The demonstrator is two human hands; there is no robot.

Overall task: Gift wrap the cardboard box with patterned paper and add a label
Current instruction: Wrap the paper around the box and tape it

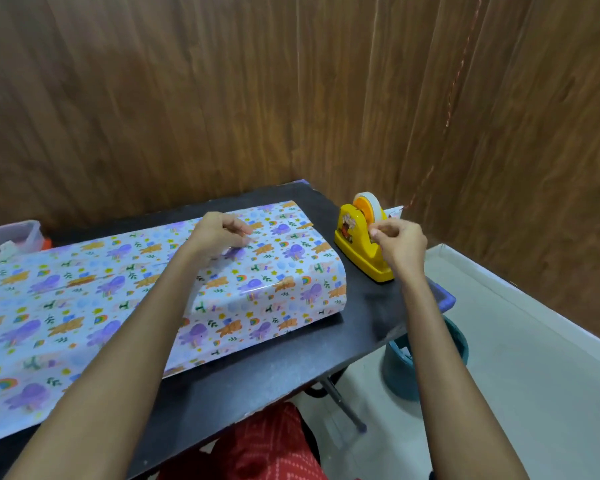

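The box (274, 271) lies on the black table (361, 327), covered by patterned paper with purple and orange animals. The paper's overhang (49, 306) stretches to the left. My left hand (219, 233) rests on top of the box with fingers curled, pressing the paper down at the seam. My right hand (399, 244) is at the yellow tape dispenser (357, 244) to the right of the box, thumb and fingers pinching the tape end by the cutter. The cardboard itself is hidden under the paper.
A clear plastic container (11, 237) stands at the far left by the wooden wall. A teal bin (423, 362) sits on the floor under the table's right edge. A white card (394, 211) pokes out behind the dispenser. Red cloth (267, 452) shows below the table's near edge.
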